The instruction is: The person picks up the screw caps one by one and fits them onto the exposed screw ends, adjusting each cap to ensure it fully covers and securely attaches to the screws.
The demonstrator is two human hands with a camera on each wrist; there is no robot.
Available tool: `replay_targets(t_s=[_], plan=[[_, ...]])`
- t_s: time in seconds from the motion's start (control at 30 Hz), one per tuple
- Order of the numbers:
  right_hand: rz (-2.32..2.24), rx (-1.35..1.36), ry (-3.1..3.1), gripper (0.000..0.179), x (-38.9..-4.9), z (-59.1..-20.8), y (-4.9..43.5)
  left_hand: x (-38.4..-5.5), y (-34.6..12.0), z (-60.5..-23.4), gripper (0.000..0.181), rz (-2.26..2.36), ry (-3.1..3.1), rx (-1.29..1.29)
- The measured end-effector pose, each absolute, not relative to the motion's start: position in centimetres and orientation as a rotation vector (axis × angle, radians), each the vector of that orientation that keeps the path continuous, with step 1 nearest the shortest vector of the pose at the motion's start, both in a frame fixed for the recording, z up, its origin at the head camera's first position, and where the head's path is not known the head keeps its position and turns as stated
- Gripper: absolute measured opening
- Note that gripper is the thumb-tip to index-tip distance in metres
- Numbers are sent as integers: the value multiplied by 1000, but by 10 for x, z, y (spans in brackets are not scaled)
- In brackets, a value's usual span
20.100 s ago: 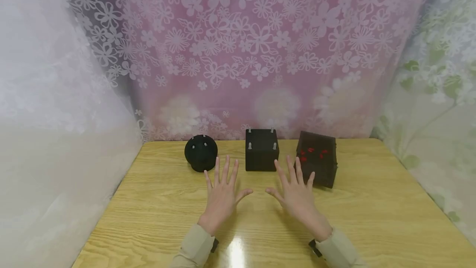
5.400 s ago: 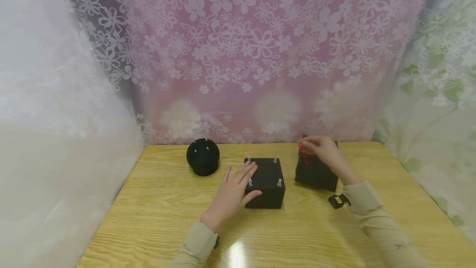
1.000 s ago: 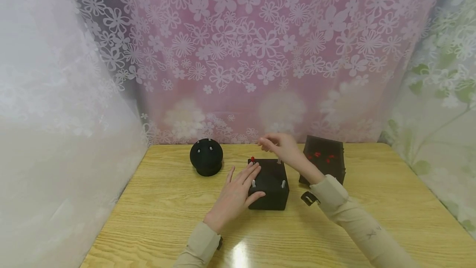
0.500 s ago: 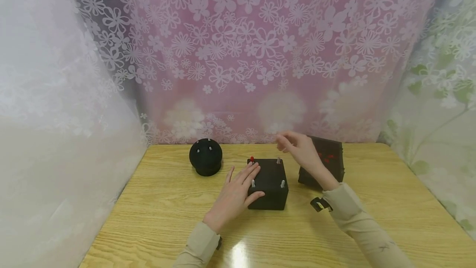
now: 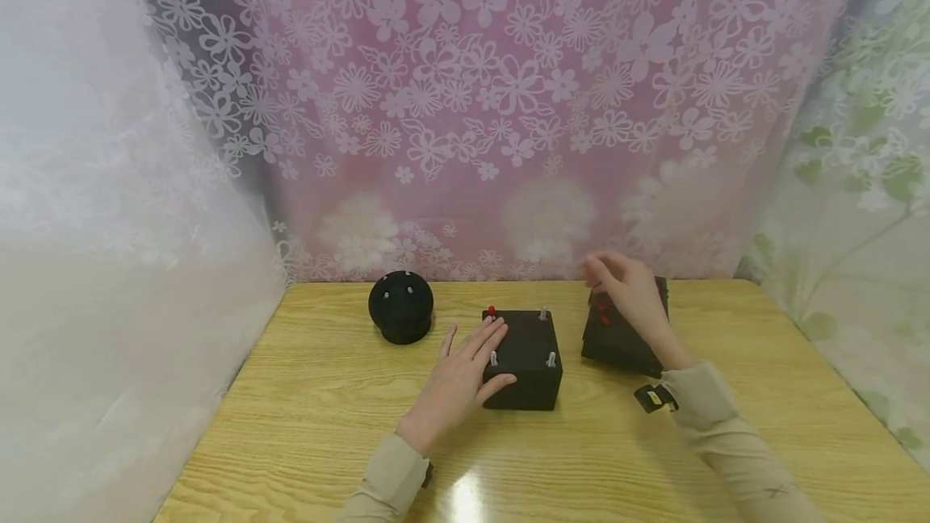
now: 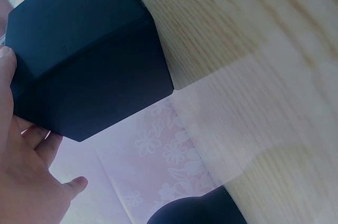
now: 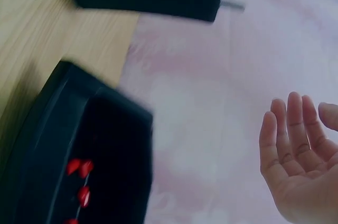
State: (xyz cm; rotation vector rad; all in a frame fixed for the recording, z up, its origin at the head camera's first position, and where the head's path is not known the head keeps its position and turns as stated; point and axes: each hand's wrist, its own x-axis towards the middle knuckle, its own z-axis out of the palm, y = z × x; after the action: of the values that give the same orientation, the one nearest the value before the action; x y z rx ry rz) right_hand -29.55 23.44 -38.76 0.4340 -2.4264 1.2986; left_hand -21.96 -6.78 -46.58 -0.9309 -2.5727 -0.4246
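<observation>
My left hand rests along the left side of a black box, its fingers reaching onto the top. Metal posts stand at the box's top corners; a small red cap sits on the far-left post. The far-right post is bare. My right hand hovers over a black tray holding several small red pieces. In the right wrist view its fingers are loosely bent, with nothing visible between them and the thumb apart. The left wrist view shows the box's dark side beside the left hand.
A round black object with several short metal posts on top stands at the back left. The wooden table ends against a pink flowered curtain. Pale curtains hang at both sides.
Over 20 seconds the box has come nearer, and a red cap now tops its far-left post. In the last second my right hand has moved right, from above the box to the tray.
</observation>
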Motion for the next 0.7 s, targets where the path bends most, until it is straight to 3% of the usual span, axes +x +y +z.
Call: replay_targets(t_s=[0.3,0.7], plan=[[1341,326,-2432,34,-308,-407,258,-220,-69,-466,75,-435,-2612,-921],[889,179,-2794,27,-320,-440,274,-220,-68,-466,75,-431,-2608,-927]])
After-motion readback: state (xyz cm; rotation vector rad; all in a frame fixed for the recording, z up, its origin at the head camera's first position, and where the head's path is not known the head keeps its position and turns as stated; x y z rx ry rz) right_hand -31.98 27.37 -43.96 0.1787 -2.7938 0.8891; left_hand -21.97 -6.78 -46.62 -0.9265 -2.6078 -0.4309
